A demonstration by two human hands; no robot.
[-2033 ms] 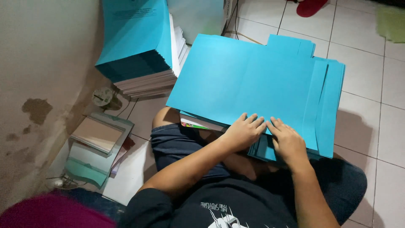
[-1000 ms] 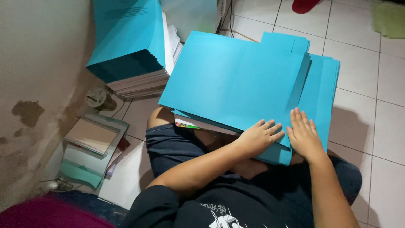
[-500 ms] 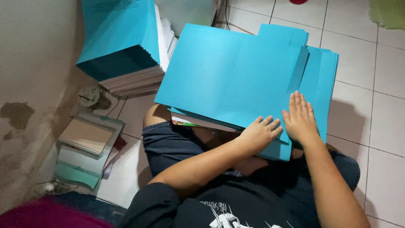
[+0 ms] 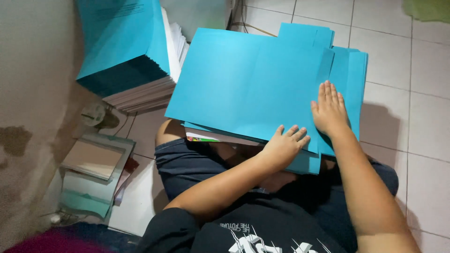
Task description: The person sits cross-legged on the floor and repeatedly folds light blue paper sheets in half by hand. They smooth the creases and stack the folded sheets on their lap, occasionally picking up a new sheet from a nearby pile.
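Blue paper sheets (image 4: 243,84) lie stacked on a seated person's lap, centre frame; left hand (image 4: 283,145) and right hand (image 4: 329,108) press flat on them, fingers spread, gripping nothing.

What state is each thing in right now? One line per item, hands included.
left hand: flat, palm down on near edge of the top blue sheet, no grip
right hand: flat, fingers spread on the blue sheet pile, no grip
top blue sheet: lying flat, skewed over the pile
blue sheet pile: on lap, edges fanned unevenly
tall booklet stack: blue cover on top, leaning
tray with papers: on floor, filled
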